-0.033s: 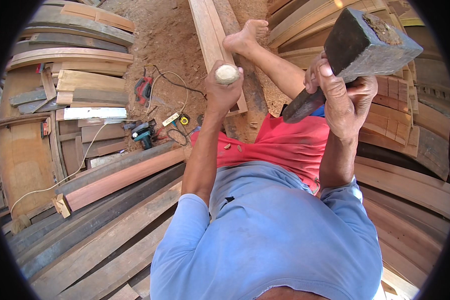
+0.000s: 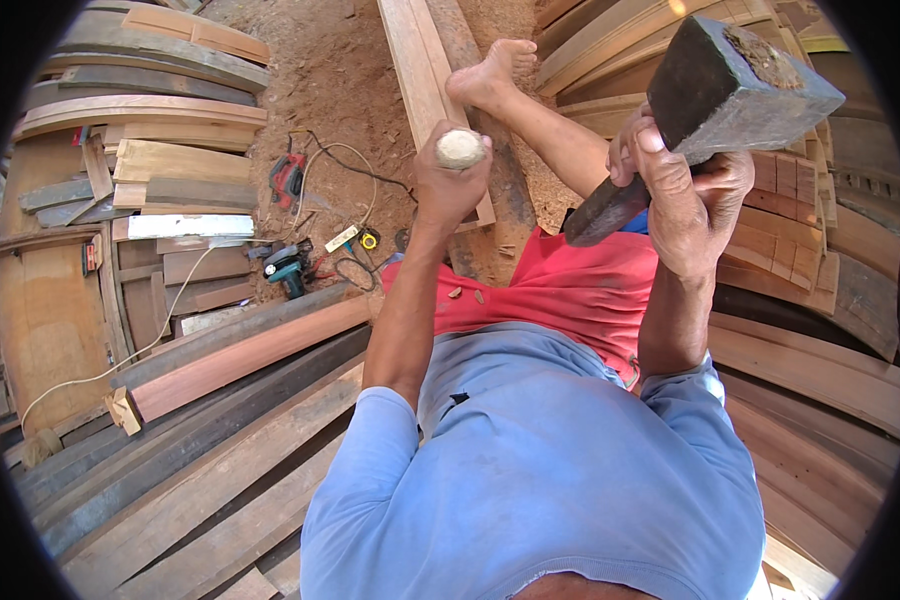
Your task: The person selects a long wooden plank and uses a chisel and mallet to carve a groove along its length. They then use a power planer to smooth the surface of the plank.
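My left hand [image 2: 448, 190] is closed around a tool with a round wooden handle [image 2: 460, 149]. The pale handle end faces up; whatever lies below is hidden by my fist. This hand is over a long plank [image 2: 416, 72] with a lengthwise line along it. On the right, my right hand [image 2: 685, 190] grips a dark, heavy wooden mallet [image 2: 730, 100] by its handle, close under the block-shaped head. The mallet's head is raised up and to the right, its struck face worn and brown, while the handle's lower end points down-left above my red shorts.
My bare foot [image 2: 485, 80] rests by the plank. To the left on the dusty ground lie a red power tool [image 2: 287, 180], a teal power tool [image 2: 288, 272], a yellow tape measure [image 2: 369, 240] and cables. Stacked boards [image 2: 190, 160] line both sides.
My left hand and the handle in it have shifted very slightly to the right. The mallet and my right hand look the same.
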`<act>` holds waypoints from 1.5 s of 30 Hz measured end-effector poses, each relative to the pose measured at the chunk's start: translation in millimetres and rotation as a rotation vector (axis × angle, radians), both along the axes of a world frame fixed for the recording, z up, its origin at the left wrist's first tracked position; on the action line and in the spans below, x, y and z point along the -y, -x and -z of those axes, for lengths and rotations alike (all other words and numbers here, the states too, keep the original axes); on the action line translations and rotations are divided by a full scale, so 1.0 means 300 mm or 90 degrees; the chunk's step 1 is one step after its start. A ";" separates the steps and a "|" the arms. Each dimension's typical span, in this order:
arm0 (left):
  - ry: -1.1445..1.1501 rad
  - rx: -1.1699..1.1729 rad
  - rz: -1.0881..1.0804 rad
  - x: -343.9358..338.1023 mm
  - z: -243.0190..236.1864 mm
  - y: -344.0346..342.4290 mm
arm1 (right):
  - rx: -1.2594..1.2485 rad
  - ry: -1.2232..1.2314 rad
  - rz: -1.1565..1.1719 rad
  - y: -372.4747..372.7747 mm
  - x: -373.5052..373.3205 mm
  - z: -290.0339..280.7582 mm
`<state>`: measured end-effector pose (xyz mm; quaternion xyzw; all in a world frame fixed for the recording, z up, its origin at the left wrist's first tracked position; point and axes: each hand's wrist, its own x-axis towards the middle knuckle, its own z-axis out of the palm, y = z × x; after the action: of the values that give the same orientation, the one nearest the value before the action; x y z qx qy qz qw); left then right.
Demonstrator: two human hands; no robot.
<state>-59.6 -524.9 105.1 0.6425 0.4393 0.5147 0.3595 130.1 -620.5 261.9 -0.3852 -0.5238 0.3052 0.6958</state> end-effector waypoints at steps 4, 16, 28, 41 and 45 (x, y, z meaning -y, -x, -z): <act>-0.028 0.000 -0.020 0.018 0.014 -0.014 | 0.083 -0.022 -0.016 -0.002 0.004 0.000; -0.122 -0.038 -0.021 0.069 0.030 0.046 | 0.437 0.072 -0.009 0.081 -0.061 0.061; -0.059 -0.021 -0.058 0.106 0.013 0.084 | 0.431 0.075 0.006 0.046 -0.124 -0.065; 0.033 0.065 -0.010 0.054 0.020 0.062 | 0.207 0.005 0.031 0.000 -0.044 -0.095; -0.029 0.019 -0.030 0.066 0.005 0.061 | 0.211 -0.013 0.056 0.028 -0.044 -0.099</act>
<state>-77.9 -544.7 103.6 0.6326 0.4368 0.5424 0.3390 121.7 -607.4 291.7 -0.4459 -0.6167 0.2016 0.6166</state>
